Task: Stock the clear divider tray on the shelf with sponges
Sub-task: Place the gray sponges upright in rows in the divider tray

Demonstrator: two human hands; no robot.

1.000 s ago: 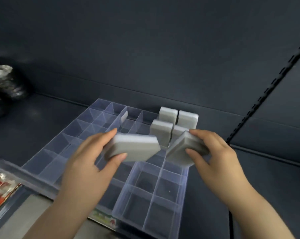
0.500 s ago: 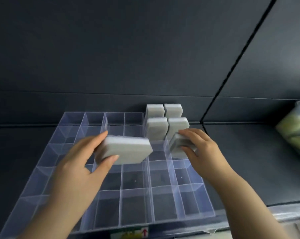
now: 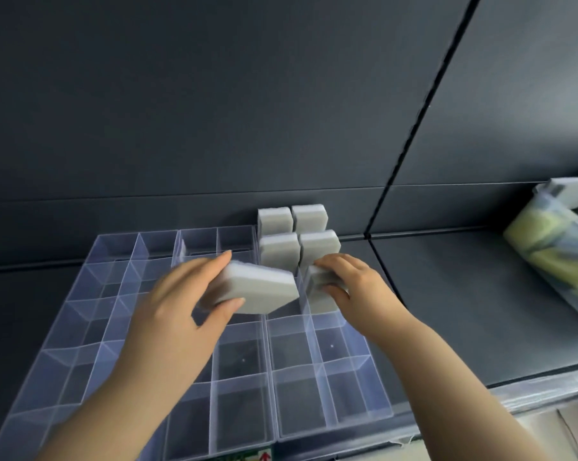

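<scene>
Shelf [image 3: 464,311] carries clear tray [image 3: 271,377]. Left hand [image 3: 178,314]: fingers [image 3: 214,266] curled round a flat sponge [image 3: 264,291] above tray middle. Right hand [image 3: 357,287]: fingers [image 3: 329,261] pinch second sponge [image 3: 321,296], upright, in right-column cell just before four sponges [image 3: 277,251] standing back right.

- Location type: retail shop, display shelving.
- Fixture: dark shelf [image 3: 464,294] with flat back panels [image 3: 214,111], joined at a vertical seam [image 3: 424,104].
- Stock: clear divider tray [image 3: 274,377] holding identical grey sponges [image 3: 292,224] upright, one per compartment.
- Front edge: printed label [image 3: 251,456] (text unreadable).
- Adjacent stock: bagged sponges [image 3: 553,247].
</scene>
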